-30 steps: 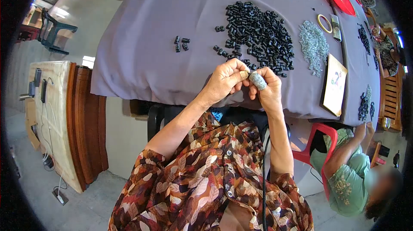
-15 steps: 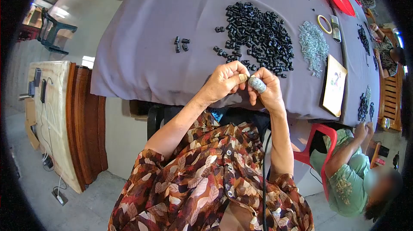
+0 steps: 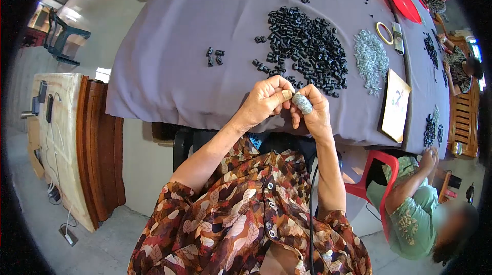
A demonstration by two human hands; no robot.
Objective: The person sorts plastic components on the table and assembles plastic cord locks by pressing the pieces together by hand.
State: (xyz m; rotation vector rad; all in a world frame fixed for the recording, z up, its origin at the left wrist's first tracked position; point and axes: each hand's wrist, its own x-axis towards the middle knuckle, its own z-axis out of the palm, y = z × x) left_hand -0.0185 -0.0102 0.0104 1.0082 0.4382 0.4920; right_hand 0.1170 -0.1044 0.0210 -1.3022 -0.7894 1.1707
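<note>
My left hand and my right hand meet fingertip to fingertip over the near edge of the cloth-covered table. Both are closed in a pinch; whatever lies between the fingertips is too small and hidden to name. A grey wrapping covers one finger of my right hand. Just beyond the hands spreads a large pile of small black plastic pieces. Several similar black pieces lie apart on the left. Right of the big pile is a heap of small clear pieces.
A printed board, a yellow ring, a small pale box and a red tray lie to the right. A co-worker in green sits on a red chair. A wooden cabinet stands at left.
The view has shifted slightly. My hands stay pinched together, and the wrapped finger of my right hand has tilted a little flatter.
</note>
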